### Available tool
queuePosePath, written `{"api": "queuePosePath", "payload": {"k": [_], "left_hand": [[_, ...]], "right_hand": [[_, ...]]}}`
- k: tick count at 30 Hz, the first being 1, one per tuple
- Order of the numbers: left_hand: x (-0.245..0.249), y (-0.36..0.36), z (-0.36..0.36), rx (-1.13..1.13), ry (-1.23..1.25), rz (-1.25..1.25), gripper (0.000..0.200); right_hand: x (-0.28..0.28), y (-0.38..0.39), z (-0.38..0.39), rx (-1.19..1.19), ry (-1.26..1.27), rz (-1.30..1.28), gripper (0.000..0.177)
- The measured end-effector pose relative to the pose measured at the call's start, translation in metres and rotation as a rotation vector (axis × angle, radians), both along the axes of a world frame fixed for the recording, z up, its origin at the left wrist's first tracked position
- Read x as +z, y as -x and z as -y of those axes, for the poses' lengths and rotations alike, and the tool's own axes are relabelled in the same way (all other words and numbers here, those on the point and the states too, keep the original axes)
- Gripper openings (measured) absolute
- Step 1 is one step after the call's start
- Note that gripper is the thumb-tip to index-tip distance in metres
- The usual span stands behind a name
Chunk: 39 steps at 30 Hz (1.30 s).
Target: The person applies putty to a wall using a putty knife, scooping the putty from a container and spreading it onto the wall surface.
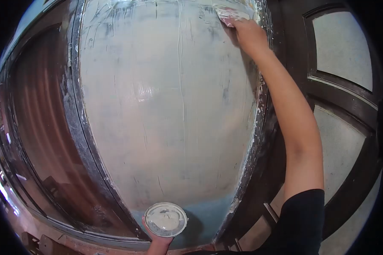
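Note:
My right hand (250, 37) is raised at the upper right, closed on a putty-smeared, reddish scraper (230, 16). The scraper lies against the top right part of a wall panel (157, 106), close to its edge. Pale, wet-looking paste with streaks and ridges coats most of the panel; a blue strip shows at its bottom. Low in the middle, my left hand (159, 243) holds up a round tub (166, 219) of whitish paste from below and the left side. Most of its fingers are hidden under the tub.
Dark, paste-spattered frame strips (83, 127) border the panel on both sides. A brown-framed glass pane with a reddish curtain (42, 110) is at the left. On the right stands a dark frame with pale panes (342, 49). Brown wooden pieces (49, 246) sit at the lower left.

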State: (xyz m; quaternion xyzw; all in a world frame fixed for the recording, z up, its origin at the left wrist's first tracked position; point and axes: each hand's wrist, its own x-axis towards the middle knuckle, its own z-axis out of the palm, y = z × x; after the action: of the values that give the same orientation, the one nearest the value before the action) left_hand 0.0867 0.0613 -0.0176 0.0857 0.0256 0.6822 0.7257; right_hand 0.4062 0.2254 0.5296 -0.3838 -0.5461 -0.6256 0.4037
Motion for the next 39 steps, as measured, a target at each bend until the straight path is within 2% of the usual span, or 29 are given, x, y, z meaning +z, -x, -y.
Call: {"api": "queuePosePath", "payload": {"k": [5, 8, 10, 13, 16, 18, 21, 22, 24, 25, 26, 28, 30, 32, 33, 35, 36, 38, 39], "left_hand": [[-0.003, 0.001, 0.011, 0.049, 0.025, -0.043, 0.076], [-0.002, 0.003, 0.012, 0.050, 0.023, -0.028, 0.075], [0.002, 0.006, 0.018, 0.028, 0.012, -0.010, 0.075], [0.000, 0.009, 0.019, 0.065, 0.008, -0.043, 0.075], [-0.002, 0.013, 0.021, 0.077, 0.008, -0.049, 0.074], [-0.002, 0.015, 0.023, 0.087, 0.005, -0.059, 0.074], [0.000, 0.017, 0.028, 0.108, -0.004, -0.111, 0.074], [0.002, 0.018, 0.031, 0.099, -0.002, -0.092, 0.075], [0.003, 0.021, 0.032, 0.091, -0.005, -0.072, 0.075], [0.001, 0.023, 0.031, 0.088, -0.005, -0.063, 0.075], [-0.001, 0.023, 0.031, 0.087, -0.008, -0.052, 0.076], [-0.002, 0.026, 0.032, 0.082, 0.001, -0.057, 0.078], [-0.004, 0.028, 0.032, 0.076, 0.010, -0.065, 0.080], [-0.009, 0.030, 0.029, 0.085, -0.006, -0.107, 0.079], [-0.007, 0.031, 0.030, 0.087, -0.006, -0.106, 0.079], [-0.004, 0.032, 0.032, 0.074, -0.011, -0.088, 0.079], [-0.005, 0.034, 0.032, 0.076, -0.010, -0.087, 0.079], [-0.008, 0.038, 0.030, 0.120, 0.024, -0.117, 0.079], [-0.010, 0.040, 0.029, 0.124, 0.021, -0.116, 0.079]], "right_hand": [[-0.030, -0.009, -0.003, -0.087, -0.031, 0.102, 0.033], [-0.034, -0.022, 0.014, -0.109, -0.021, 0.174, 0.036], [-0.027, -0.022, 0.040, -0.121, 0.041, 0.128, 0.037], [-0.013, -0.025, 0.067, 0.206, 0.024, -0.009, 0.034], [0.012, -0.025, 0.086, 0.289, -0.121, -0.148, 0.032], [0.021, -0.018, 0.108, 0.306, -0.128, -0.210, 0.032], [0.018, 0.010, 0.140, 0.448, -0.042, -0.274, 0.017], [0.017, 0.014, 0.141, 0.448, -0.042, -0.275, 0.017], [0.017, 0.021, 0.144, 0.460, 0.112, -0.348, 0.016], [0.027, 0.007, 0.134, 0.323, 0.275, -0.287, 0.039], [0.029, -0.004, 0.118, 0.326, 0.271, -0.282, 0.039], [0.026, 0.005, 0.113, 0.733, 0.497, -0.181, 0.045], [0.024, 0.007, 0.113, 0.665, 0.560, -0.174, 0.046], [0.025, 0.009, 0.100, 0.856, 0.607, -0.060, 0.040], [0.025, 0.015, 0.104, 0.857, 0.608, -0.058, 0.040], [0.027, 0.032, 0.121, 0.403, 0.441, -0.110, 0.036], [0.027, 0.037, 0.120, 0.405, 0.442, -0.109, 0.036], [0.029, 0.048, 0.118, 0.018, 0.102, -0.065, 0.030], [0.030, 0.056, 0.119, 0.022, 0.098, -0.064, 0.030]]}}
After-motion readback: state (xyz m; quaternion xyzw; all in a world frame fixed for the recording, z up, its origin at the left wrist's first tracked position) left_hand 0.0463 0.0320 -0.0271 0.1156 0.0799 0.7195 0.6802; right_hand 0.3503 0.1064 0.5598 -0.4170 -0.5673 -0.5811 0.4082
